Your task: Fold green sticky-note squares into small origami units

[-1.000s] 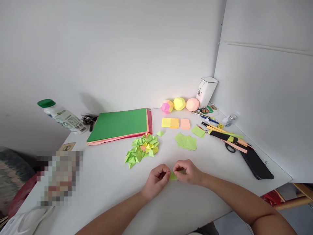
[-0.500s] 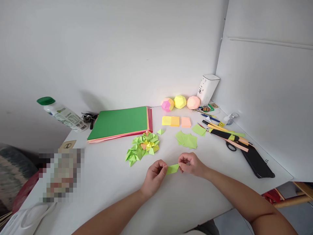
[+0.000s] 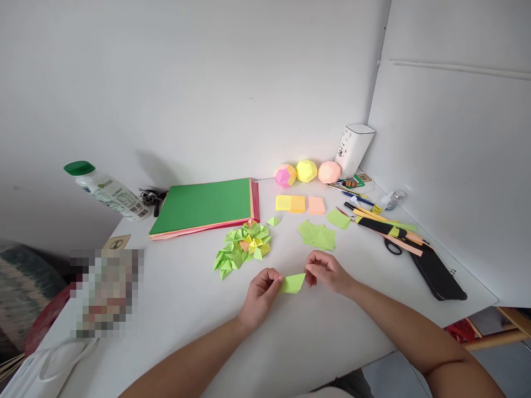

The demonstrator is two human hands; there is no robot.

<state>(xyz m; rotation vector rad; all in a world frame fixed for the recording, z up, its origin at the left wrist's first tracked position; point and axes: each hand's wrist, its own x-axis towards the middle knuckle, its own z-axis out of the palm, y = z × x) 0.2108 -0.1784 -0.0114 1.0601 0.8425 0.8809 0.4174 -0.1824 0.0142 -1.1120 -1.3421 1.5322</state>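
Observation:
My left hand [image 3: 260, 292] and my right hand [image 3: 327, 272] hold a small folded light-green paper piece [image 3: 292, 283] between them, just above the white table [image 3: 178, 287]. Each hand pinches one end of it with closed fingers. Behind the hands lies a heap of folded green, yellow and orange paper units [image 3: 244, 247]. A few flat light-green paper squares [image 3: 317, 236] lie to the right of that heap.
A stack of coloured sheets, green on top [image 3: 205, 205], lies at the back. Yellow and orange sticky-note pads [image 3: 298, 204] and three paper balls [image 3: 307, 172] sit behind. Pens, scissors and a black case [image 3: 435, 272] lie right. A bottle [image 3: 105, 190] lies left.
The hands moved apart and the green piece, hidden between the fingers a second ago, now shows opened out wider between them.

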